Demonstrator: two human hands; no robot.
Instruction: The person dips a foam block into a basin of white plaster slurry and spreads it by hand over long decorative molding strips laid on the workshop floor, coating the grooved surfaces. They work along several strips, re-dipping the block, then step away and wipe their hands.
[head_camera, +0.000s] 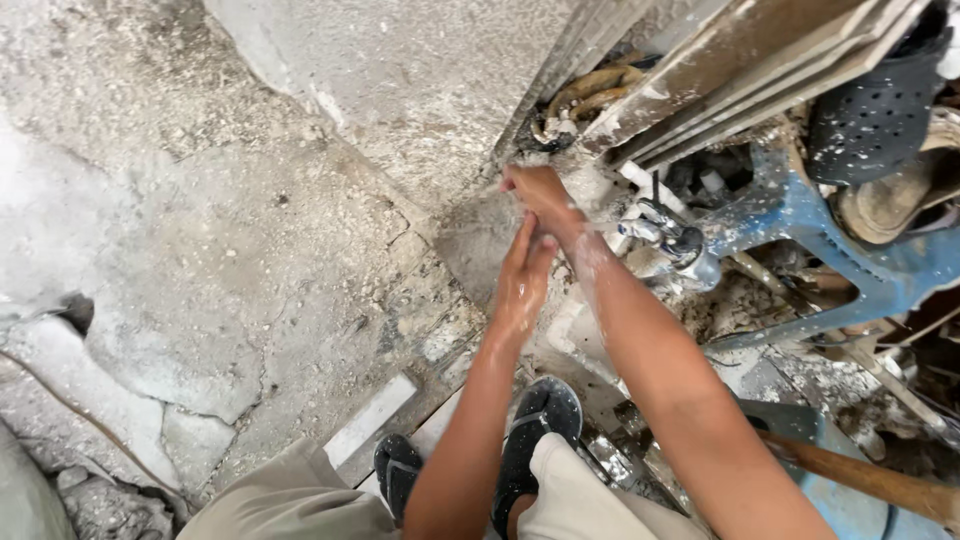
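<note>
Squatting low over a rough, cracked concrete floor (250, 230), black sandals (530, 440) planted near the bottom edge. Both arms stretched out toward the far middle. Right hand (540, 195) out in front, wet and streaked with white, fingers curled together. Left hand (522, 280) pressed flat against the right wrist, fingers straight and close together, clamped on nothing but skin. Just right of the hands, a metal tap (672, 240) jutting out, close to the right forearm but apart from it. Farther right, a blue plastic frame (850, 250) spattered with white, a black perforated basket (875, 110) at the far right corner. Wooden handle (880, 482) lying near right. White tile strip (370, 420) on the floor, near the left knee.
</note>
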